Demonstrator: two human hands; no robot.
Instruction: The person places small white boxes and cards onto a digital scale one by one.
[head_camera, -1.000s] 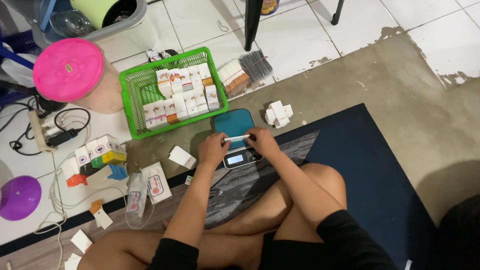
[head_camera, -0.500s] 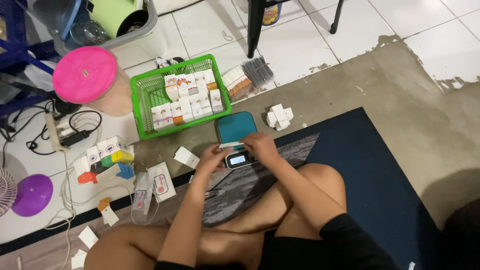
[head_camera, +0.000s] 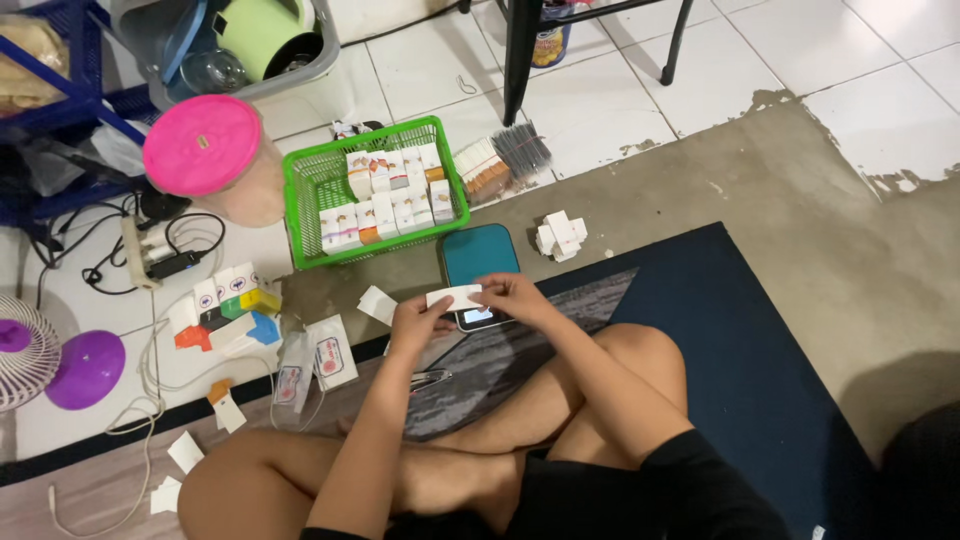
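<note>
White flat carton (head_camera: 455, 297) pinched between my left hand (head_camera: 418, 317) and right hand (head_camera: 512, 296), over the teal scale (head_camera: 479, 260). Finished boxes fill the green basket (head_camera: 305, 185); unfolded blanks (head_camera: 562, 235) remain on the floor, so work seems partway.

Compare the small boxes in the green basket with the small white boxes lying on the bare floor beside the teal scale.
The boxes in the green basket stand packed in rows inside the basket's walls; the white boxes on the floor lie loose in a small heap. The basket boxes show orange and printed faces; the floor boxes look plain white. The basket lot is far larger. Both are small cartons of similar size, untouched by either hand.
</note>
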